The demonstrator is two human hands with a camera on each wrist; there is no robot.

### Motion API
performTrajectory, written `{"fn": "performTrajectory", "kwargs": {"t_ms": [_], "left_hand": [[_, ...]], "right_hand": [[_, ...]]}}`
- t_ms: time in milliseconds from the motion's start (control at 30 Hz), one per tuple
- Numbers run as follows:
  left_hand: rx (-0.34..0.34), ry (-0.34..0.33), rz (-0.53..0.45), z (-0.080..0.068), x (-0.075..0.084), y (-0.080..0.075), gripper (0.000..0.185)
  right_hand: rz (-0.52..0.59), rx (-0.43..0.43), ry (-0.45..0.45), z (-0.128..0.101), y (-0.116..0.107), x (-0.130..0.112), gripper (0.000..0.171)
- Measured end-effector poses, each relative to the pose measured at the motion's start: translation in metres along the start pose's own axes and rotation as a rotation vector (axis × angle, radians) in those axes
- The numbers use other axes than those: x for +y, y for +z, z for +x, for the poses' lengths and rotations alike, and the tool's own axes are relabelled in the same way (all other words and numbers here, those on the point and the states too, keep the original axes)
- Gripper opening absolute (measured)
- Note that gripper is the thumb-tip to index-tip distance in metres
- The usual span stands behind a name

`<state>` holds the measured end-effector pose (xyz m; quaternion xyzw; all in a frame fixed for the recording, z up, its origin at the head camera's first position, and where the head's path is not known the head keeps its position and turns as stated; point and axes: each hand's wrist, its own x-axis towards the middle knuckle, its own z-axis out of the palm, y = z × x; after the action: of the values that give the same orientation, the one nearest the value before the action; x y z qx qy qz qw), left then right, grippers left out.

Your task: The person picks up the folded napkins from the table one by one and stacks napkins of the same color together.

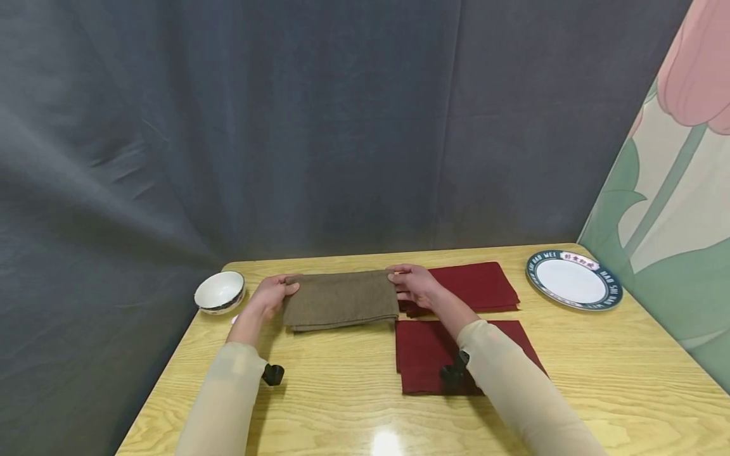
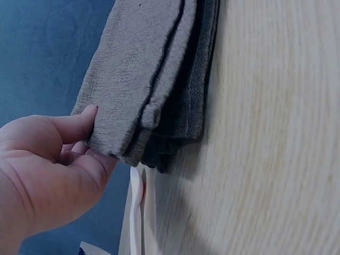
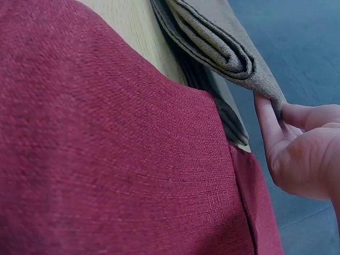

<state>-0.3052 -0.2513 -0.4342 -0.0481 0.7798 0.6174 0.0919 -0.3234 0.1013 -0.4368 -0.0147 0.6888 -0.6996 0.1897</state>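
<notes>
White bowl [image 1: 219,292] sits at the table's [image 1: 342,405] far-left edge, just left of the left hand [image 1: 272,295]. Left hand pinches the far-left corner of the folded brown cloth [image 1: 341,300]; the left wrist view shows the thumb [image 2: 74,125] on top of the stacked layers and the other fingers curled under them. Cloth spans between both hands, its near edge resting on the table, far edge raised in the grip. Right hand [image 1: 413,284] pinches the far-right corner, fingers [image 3: 268,125] clamped on the folded edge. Just right of that, two dark red cloths: one far [image 1: 479,286], partly under the right hand, one near [image 1: 424,354] under the right forearm. Plate [image 1: 573,279] with blue rim at far right, well apart.
</notes>
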Motion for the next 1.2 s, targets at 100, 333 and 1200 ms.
{"fn": "performTrajectory", "kwargs": {"t_ms": [100, 333, 1200], "left_hand": [[-0.001, -0.009, -0.001, 0.002, 0.000, -0.001, 0.043], [-0.002, -0.044, 0.029, 0.006, 0.004, 0.000, 0.044], [0.078, -0.074, 0.053, 0.024, 0.010, 0.000, 0.043]], "right_hand": [[-0.004, 0.001, 0.008, 0.005, -0.001, 0.000, 0.039], [0.001, 0.016, 0.037, 0.016, -0.002, 0.000, 0.038], [-0.051, 0.096, 0.050, 0.036, 0.007, -0.006, 0.037]]}}
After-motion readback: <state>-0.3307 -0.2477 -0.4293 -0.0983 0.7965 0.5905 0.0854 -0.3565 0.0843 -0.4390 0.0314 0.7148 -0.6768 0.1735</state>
